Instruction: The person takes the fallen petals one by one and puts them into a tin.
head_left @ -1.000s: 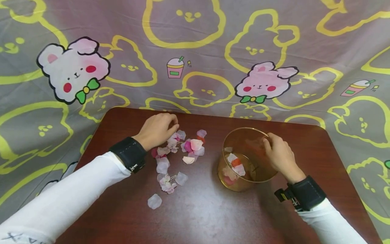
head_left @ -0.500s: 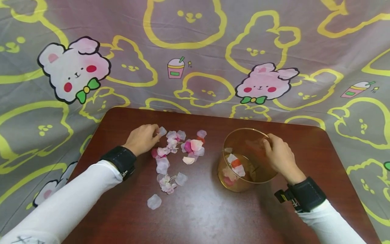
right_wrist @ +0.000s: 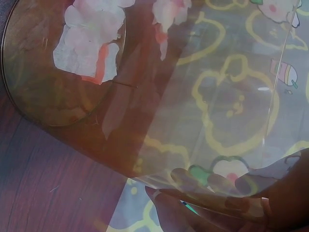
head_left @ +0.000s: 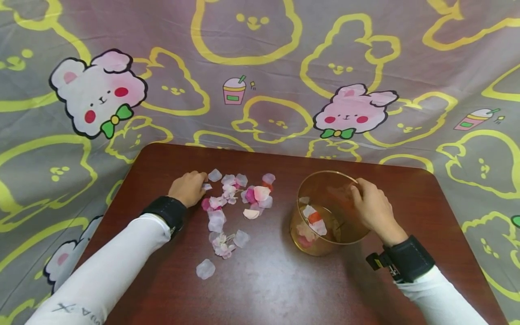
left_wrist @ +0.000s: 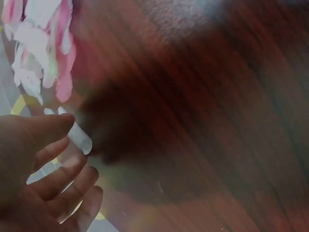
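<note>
Left hand point(head_left: 188, 188): pinches a pale petal point(head_left: 206, 186) off the worktop point(head_left: 268, 280) scatter.
Right hand point(head_left: 373, 207): grips tilted amber cup point(head_left: 330, 212), steadying its mouth toward the petals.

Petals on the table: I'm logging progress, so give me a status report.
Left hand pinches one pale petal beside the loose petals. Right hand grips the amber cup rim; few petals inside. Nothing between pile and cup.

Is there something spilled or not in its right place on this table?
Yes. Loose petals lie scattered on the table, apart from the few inside the clear cup. One petal lies alone, nearer the table's front. The right hand grips the cup's rim; the left hand pinches a pale petal. Nothing looks damaged.
</note>
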Action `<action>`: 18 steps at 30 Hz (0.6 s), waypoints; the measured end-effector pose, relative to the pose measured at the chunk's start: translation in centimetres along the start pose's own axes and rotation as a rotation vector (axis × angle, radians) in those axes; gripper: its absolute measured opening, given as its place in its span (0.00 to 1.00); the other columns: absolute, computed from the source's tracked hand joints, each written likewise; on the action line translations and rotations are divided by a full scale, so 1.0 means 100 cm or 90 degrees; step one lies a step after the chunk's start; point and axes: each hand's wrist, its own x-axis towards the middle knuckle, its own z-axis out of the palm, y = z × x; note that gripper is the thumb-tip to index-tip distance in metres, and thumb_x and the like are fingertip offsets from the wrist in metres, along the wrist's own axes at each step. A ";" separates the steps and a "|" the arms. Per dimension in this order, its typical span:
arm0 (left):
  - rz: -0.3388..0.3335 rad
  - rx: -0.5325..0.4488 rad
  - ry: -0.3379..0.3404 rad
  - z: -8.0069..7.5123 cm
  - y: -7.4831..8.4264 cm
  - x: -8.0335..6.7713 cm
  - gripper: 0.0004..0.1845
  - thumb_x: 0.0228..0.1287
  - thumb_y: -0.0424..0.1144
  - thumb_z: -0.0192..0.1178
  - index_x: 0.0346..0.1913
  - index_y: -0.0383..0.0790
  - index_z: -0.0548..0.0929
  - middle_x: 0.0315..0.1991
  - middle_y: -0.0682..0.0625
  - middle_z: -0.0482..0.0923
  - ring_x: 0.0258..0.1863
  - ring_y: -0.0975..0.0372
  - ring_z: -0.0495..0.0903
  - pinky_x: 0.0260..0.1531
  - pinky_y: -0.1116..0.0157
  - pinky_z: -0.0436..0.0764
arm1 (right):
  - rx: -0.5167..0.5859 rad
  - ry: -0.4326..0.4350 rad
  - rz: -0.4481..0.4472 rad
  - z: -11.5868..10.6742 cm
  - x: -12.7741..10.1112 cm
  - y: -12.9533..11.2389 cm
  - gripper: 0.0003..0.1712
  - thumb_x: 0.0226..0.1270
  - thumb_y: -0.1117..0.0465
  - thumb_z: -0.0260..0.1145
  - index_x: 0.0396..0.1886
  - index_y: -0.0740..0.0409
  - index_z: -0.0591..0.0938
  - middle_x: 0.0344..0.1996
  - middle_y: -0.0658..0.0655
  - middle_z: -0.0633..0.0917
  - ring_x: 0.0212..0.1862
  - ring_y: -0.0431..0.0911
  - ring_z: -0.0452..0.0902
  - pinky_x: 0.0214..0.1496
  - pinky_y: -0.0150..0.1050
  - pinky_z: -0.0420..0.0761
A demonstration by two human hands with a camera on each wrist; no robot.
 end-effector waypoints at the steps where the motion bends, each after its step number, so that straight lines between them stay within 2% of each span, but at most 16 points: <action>1: 0.007 0.009 0.001 0.001 0.001 0.000 0.10 0.61 0.31 0.66 0.45 0.31 0.83 0.40 0.35 0.83 0.40 0.44 0.84 0.41 0.45 0.83 | 0.001 -0.001 0.001 0.000 0.000 0.000 0.14 0.82 0.56 0.50 0.42 0.59 0.78 0.23 0.56 0.77 0.23 0.47 0.70 0.24 0.40 0.64; 5: 0.017 0.023 0.007 0.005 0.003 -0.002 0.05 0.61 0.28 0.64 0.40 0.32 0.84 0.37 0.35 0.84 0.39 0.44 0.84 0.40 0.45 0.84 | 0.003 -0.001 0.002 0.000 0.000 0.000 0.13 0.82 0.56 0.50 0.42 0.59 0.77 0.23 0.55 0.76 0.22 0.47 0.70 0.23 0.40 0.64; 9: 0.009 0.019 0.005 0.007 0.004 -0.003 0.02 0.64 0.28 0.63 0.37 0.31 0.83 0.36 0.35 0.85 0.37 0.45 0.85 0.40 0.46 0.84 | 0.003 -0.002 0.000 0.000 0.000 0.000 0.14 0.82 0.56 0.49 0.43 0.59 0.78 0.23 0.56 0.76 0.22 0.47 0.69 0.23 0.40 0.63; 14: -0.010 0.017 -0.015 0.008 0.000 -0.003 0.02 0.66 0.28 0.62 0.36 0.31 0.83 0.35 0.35 0.86 0.33 0.46 0.84 0.38 0.47 0.84 | 0.004 -0.001 -0.002 0.001 -0.001 0.000 0.14 0.81 0.57 0.49 0.45 0.60 0.78 0.23 0.56 0.77 0.22 0.47 0.70 0.23 0.40 0.63; 18: -0.004 0.013 -0.009 0.007 -0.002 -0.002 0.04 0.65 0.28 0.61 0.32 0.33 0.83 0.33 0.36 0.86 0.31 0.47 0.84 0.34 0.47 0.83 | 0.001 0.002 0.001 0.001 -0.001 0.000 0.13 0.81 0.57 0.50 0.43 0.59 0.78 0.23 0.56 0.76 0.22 0.48 0.70 0.24 0.40 0.63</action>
